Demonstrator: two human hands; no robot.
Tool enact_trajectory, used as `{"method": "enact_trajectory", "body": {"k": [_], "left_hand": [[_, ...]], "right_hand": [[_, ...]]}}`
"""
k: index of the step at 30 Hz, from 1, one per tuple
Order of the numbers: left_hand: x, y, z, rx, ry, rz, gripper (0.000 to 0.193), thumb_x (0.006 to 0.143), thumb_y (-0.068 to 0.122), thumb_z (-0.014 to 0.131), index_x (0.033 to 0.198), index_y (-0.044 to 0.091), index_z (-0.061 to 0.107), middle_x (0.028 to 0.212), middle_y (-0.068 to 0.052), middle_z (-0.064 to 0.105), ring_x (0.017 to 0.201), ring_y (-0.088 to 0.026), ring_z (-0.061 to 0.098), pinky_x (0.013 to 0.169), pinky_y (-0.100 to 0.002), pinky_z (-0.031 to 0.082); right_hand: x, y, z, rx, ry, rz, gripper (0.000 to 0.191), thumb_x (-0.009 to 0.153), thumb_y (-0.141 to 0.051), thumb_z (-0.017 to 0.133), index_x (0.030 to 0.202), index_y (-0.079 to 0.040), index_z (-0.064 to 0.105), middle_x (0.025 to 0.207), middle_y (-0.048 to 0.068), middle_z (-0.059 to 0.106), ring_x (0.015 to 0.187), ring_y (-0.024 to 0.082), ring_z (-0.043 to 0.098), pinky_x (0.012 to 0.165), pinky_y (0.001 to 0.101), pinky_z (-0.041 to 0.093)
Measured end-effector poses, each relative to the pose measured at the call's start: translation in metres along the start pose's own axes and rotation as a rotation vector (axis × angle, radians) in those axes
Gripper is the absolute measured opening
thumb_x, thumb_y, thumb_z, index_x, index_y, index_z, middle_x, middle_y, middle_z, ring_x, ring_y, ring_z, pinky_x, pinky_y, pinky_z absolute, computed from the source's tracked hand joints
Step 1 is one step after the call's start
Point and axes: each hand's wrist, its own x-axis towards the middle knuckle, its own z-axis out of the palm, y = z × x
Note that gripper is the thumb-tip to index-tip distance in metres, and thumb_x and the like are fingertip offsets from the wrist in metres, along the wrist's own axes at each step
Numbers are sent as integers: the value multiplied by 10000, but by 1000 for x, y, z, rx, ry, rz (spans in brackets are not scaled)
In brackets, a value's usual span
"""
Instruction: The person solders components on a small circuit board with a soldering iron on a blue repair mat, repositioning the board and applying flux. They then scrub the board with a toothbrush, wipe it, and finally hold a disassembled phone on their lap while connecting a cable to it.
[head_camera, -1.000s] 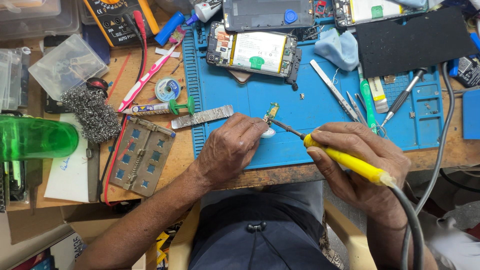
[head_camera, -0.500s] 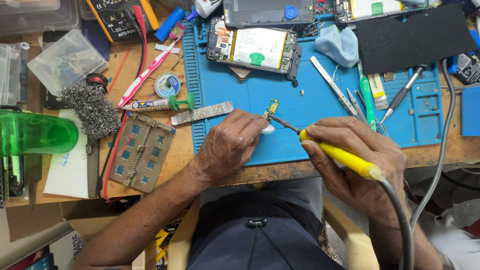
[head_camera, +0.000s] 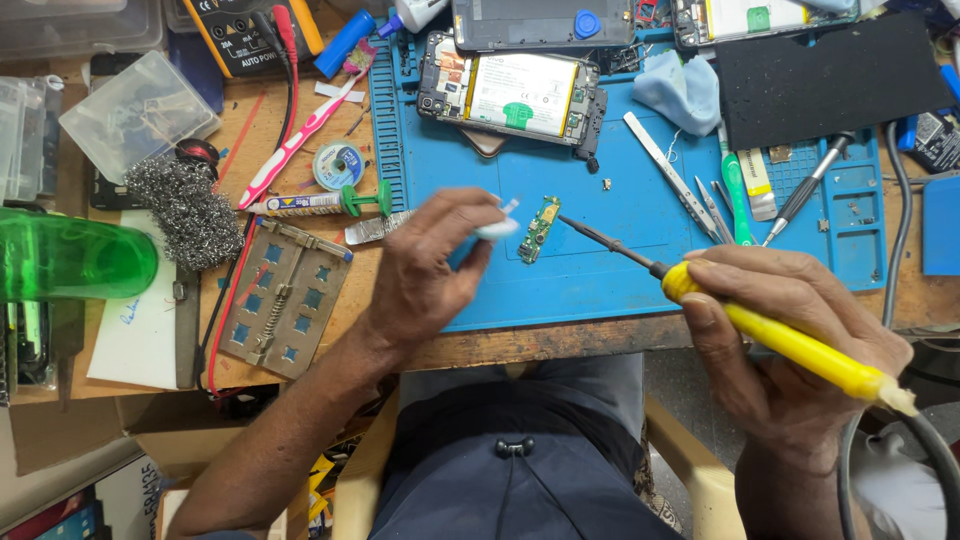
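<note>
The left hand (head_camera: 432, 262) is curled above the blue mat (head_camera: 600, 270), fingers pinching a small white object (head_camera: 497, 228); its kind cannot be told. Just right of those fingers lies the small circuit board (head_camera: 539, 228), flat on the mat and untouched. The board is narrow, green, with gold contacts, tilted slightly off vertical. Further right, the right hand (head_camera: 790, 345) grips a yellow-handled soldering iron (head_camera: 760, 325); its dark tip points at the board, stopping just beside it.

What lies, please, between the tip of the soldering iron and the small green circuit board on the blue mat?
Only bare blue mat: the head view shows the soldering iron tip just right of the small green circuit board.
</note>
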Motion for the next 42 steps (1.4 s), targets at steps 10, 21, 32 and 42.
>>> {"method": "enact_trajectory", "body": {"k": [10, 21, 32, 42], "left_hand": [[3, 2, -14, 410, -95, 46, 603, 747, 230, 770, 1311, 31, 697, 1318, -129, 552, 1218, -304, 463, 999, -482, 341], [4, 10, 16, 486, -189, 67, 282, 886, 301, 792, 1075, 103, 730, 1261, -79, 521, 1251, -258, 430, 1000, -480, 273], [2, 6, 13, 391, -162, 64, 256, 895, 240, 805, 1093, 88, 750, 1261, -67, 531, 1265, -254, 427, 1029, -480, 275], [2, 4, 13, 395, -165, 57, 252, 908, 242, 806, 1111, 99, 764, 1271, -50, 546, 1271, -253, 437, 1030, -478, 283]], "right_hand": [[-14, 22, 12, 56, 26, -9, 154, 1024, -81, 756, 1158, -26, 706, 1081, 133, 743, 974, 176, 748, 852, 250, 616], [-58, 56, 7, 111, 237, -38, 183, 1170, -171, 728, 1176, 8, 686, 1119, 170, 744, 1047, 208, 756, 945, 262, 612], [-80, 119, 53, 340, 649, -133, 360, 1147, -298, 693, 1152, 43, 577, 1062, 162, 632, 929, 241, 729, 797, 294, 653], [-80, 132, 59, 325, 661, -97, 294, 1178, -254, 643, 1150, 29, 568, 1053, 149, 616, 922, 223, 704, 813, 272, 625]]}}
